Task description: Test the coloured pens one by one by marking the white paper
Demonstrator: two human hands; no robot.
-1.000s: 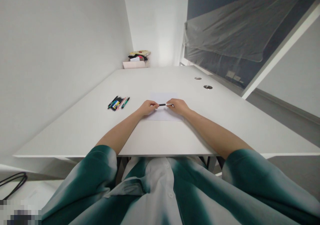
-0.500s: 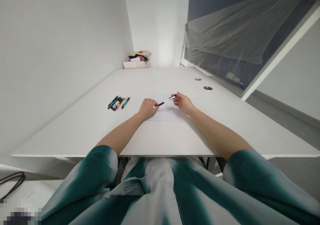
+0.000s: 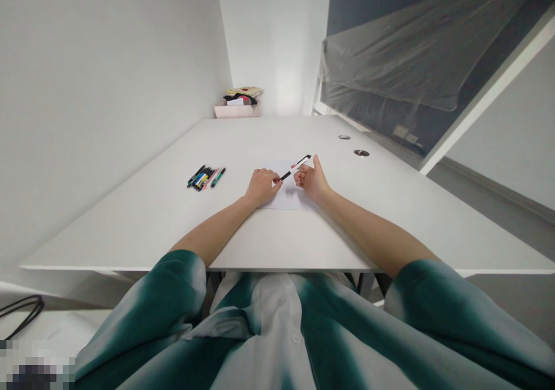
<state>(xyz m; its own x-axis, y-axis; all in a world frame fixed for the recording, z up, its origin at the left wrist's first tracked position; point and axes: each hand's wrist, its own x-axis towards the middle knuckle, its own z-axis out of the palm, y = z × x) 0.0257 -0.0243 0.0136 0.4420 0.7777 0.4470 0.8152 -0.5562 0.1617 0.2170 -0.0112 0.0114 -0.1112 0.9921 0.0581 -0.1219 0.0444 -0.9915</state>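
A black-and-white pen (image 3: pixel 299 164) slants up to the right over a sheet of white paper (image 3: pixel 288 202). At its lower black end, the thumb and fingers of my left hand (image 3: pixel 262 186) pinch it, with the hand low over the sheet's left side. My right hand (image 3: pixel 316 183) is beside the pen's upper part, thumb raised and apart from the bent fingers. Those fingertips are close to the barrel; whether they touch it I cannot tell.
To the left lies a group of several coloured pens (image 3: pixel 205 178) on the white table (image 3: pixel 277 245). A pale box (image 3: pixel 234 111) with things piled on it stands at the far end. Two round metal fittings (image 3: pixel 361 153) are set in the tabletop at right.
My right thumb has come off the pen's upper end and lifted, the fingers opening. The pen now tilts up more steeply. My left hand, still pinching it, has shifted slightly right.
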